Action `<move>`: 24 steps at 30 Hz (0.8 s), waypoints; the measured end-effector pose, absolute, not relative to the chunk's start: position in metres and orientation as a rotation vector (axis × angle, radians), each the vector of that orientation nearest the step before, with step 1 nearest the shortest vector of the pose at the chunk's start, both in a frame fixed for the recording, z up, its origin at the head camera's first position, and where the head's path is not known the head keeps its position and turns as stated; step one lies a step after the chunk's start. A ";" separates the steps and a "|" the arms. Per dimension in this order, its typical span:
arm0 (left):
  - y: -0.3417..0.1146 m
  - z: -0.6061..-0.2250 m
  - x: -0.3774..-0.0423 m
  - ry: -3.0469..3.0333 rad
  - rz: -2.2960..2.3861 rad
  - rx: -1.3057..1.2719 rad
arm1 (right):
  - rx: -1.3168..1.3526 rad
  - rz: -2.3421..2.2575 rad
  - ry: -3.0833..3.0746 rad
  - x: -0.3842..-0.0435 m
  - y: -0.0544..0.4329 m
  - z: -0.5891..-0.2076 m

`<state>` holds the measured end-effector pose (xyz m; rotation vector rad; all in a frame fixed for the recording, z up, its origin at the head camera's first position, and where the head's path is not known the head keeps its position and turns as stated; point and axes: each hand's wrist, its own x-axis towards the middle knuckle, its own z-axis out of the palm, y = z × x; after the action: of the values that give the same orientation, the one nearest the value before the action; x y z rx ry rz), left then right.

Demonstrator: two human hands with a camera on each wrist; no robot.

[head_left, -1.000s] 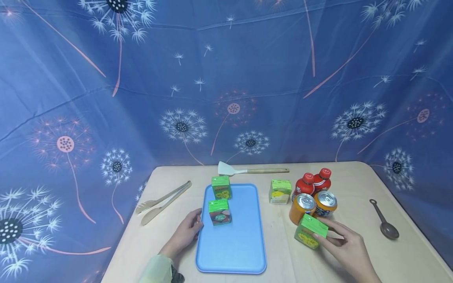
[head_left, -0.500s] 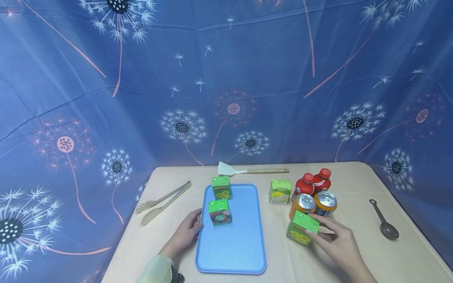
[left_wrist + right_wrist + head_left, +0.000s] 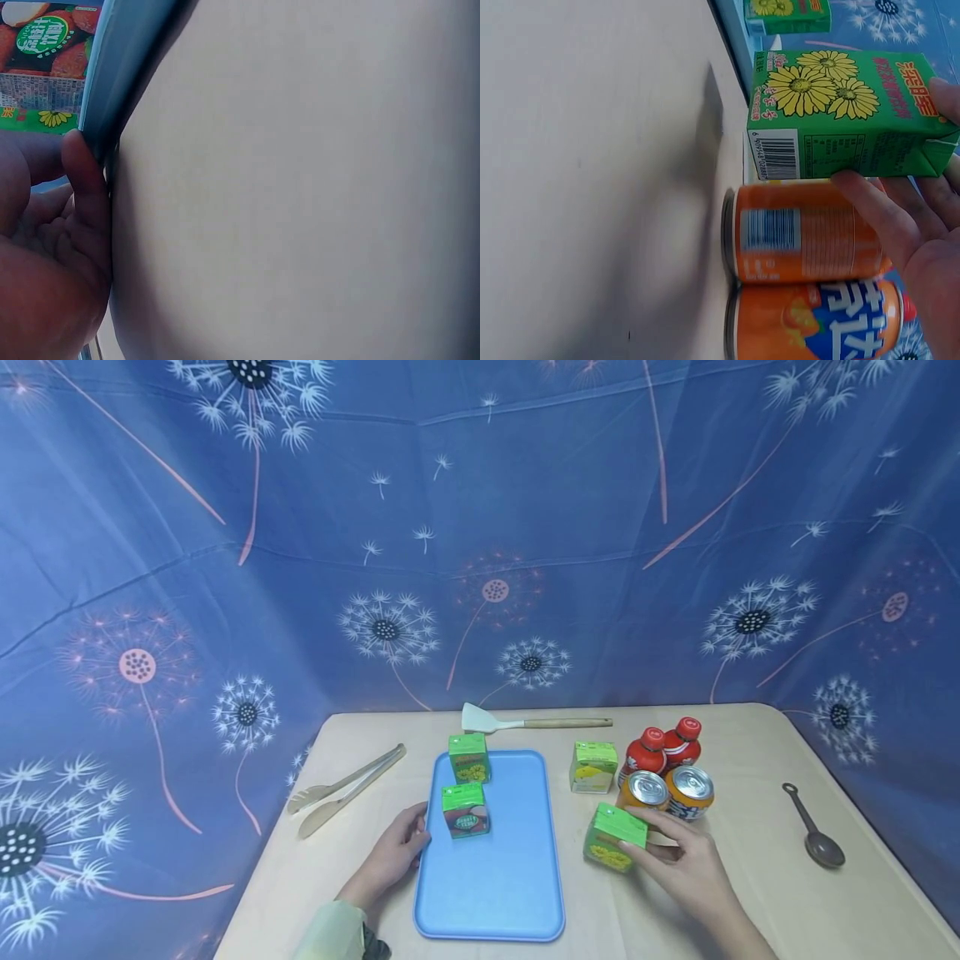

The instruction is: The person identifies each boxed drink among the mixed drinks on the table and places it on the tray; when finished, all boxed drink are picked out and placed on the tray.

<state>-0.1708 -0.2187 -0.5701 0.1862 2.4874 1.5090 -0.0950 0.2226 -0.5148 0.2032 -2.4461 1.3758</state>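
In the head view my right hand (image 3: 678,860) holds a green drink carton (image 3: 615,837) by its upper part, between thumb and fingers. Yellow flowers show on the carton's side in the right wrist view, and a shadow lies on the table below it. My left hand (image 3: 390,856) grips the left rim of a blue tray (image 3: 487,893), thumb and fingertips at the edge. On the tray stand two more cartons: a green one with flowers (image 3: 470,760) at the back and a dark-sided one (image 3: 465,812) before it, whose fruit print shows in the left wrist view.
Beside the held carton stand two orange soda cans (image 3: 690,792) and two red-capped bottles (image 3: 647,750). A lemon-printed carton (image 3: 593,768) is right of the tray. A spatula (image 3: 540,722) lies behind, tongs (image 3: 348,793) at left, a dark spoon (image 3: 817,835) at right.
My right hand has carried the green carton left, toward the tray, and away from in front of the cans. My left hand and the tray have stayed put.
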 end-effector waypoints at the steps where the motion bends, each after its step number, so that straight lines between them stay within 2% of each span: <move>1: -0.219 -0.570 -0.171 2.488 1.502 0.180 | 0.211 1.376 -2.448 -0.096 0.221 -0.515; 18: -0.219 -0.570 -0.171 2.464 1.541 0.201 | 0.294 1.376 -2.473 -0.114 0.188 -0.514; 24: -0.221 -0.573 -0.173 2.461 1.556 0.227 | 0.355 1.519 -2.451 -0.127 0.180 -0.513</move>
<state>-0.1726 -0.2209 -0.5730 0.2272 2.4613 1.5557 -0.1271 0.1802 -0.5132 0.3552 -2.4514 1.5191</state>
